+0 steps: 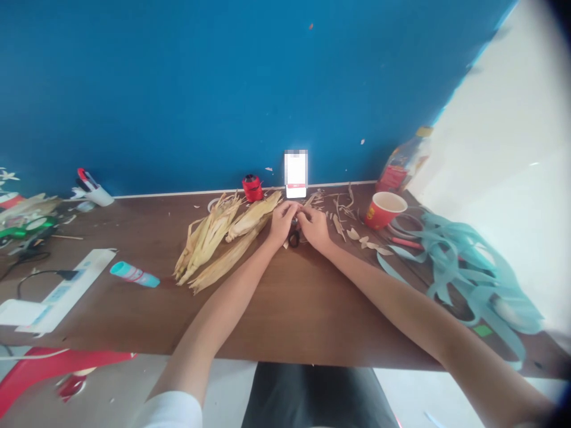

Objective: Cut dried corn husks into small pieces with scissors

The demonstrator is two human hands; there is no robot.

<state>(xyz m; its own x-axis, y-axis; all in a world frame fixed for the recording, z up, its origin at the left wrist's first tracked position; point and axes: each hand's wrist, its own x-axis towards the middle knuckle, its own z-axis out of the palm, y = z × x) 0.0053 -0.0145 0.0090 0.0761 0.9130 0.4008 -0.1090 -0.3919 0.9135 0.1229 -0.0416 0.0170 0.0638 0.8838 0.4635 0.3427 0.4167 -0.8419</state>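
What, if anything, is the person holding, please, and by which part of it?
The left hand and the right hand meet at the fingertips just above black-handled scissors; the fingers hide whatever they may grip, so the hold cannot be told.

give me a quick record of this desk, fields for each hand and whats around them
left hand: fingertips meeting the right hand, anything held is hidden
right hand: fingertips meeting the left hand, anything held is hidden
below hands: small black scissors
beside left hand: dried corn husks
surface: brown wooden desk
rest: red paper cup, teal paper strips
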